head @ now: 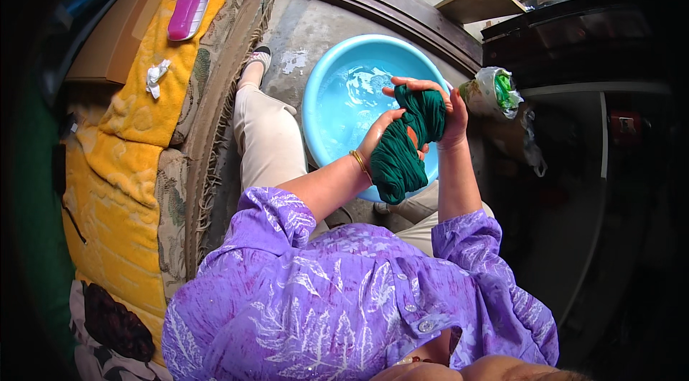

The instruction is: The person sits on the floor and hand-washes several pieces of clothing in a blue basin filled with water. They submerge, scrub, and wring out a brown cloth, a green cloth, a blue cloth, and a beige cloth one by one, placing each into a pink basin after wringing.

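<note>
A bunched dark green cloth (401, 157) is held between my two hands over the right part of a light blue plastic basin (317, 85). My left hand (379, 136), with a gold-coloured bangle at the wrist, grips the cloth near its middle from the left; some of its fingers are hidden under the fabric. My right hand (451, 117) wraps the upper right end, its fingers reaching over the top of the cloth. Water with some bubbles (363, 87) lies in the basin below.
On the left, a sofa with a yellow towel cover (129, 176) bears a pink soap bar (184, 15) in a white dish, and a crumpled white tissue (156, 78). A lined waste bin (492, 93) stands right of the basin. A dark wooden threshold (377, 4) runs beyond it.
</note>
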`<state>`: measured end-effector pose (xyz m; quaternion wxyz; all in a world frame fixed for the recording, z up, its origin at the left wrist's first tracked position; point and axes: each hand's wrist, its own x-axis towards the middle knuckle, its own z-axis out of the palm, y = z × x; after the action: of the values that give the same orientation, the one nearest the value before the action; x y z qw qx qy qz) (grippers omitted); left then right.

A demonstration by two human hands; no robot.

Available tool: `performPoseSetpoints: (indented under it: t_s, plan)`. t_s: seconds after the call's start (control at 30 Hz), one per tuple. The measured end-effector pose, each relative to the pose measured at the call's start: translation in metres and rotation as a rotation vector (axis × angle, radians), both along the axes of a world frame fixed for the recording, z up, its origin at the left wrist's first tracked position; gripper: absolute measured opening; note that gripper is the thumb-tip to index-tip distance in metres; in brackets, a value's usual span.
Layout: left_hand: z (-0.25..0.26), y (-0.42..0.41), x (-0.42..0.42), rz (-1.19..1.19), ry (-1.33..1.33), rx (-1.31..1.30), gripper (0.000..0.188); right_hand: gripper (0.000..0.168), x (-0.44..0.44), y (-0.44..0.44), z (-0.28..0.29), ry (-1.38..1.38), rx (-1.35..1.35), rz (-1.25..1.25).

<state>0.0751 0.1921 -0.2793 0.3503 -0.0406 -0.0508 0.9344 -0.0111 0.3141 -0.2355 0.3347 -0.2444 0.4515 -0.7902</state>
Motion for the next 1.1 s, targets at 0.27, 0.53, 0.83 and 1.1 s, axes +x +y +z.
performPoseSetpoints:
  t_s: [0.27,0.53,0.83,1.1]
  plan:
    - [-0.002,0.001,-0.002,0.082,0.006,-0.286,0.047,0.025,0.004,-0.012,0.046,0.479,0.753,-0.114]
    - [-0.055,0.032,0.0,0.379,0.05,-0.609,0.033,0.028,0.004,-0.035,0.04,0.856,1.325,-0.02]
    - [-0.068,0.041,0.004,0.519,-0.009,-0.668,0.039,0.026,0.017,-0.047,0.017,1.018,1.593,-0.134]
    - [-0.012,0.009,0.017,0.226,0.225,-0.375,0.038,0.047,0.007,-0.02,0.024,0.546,1.26,-0.181]
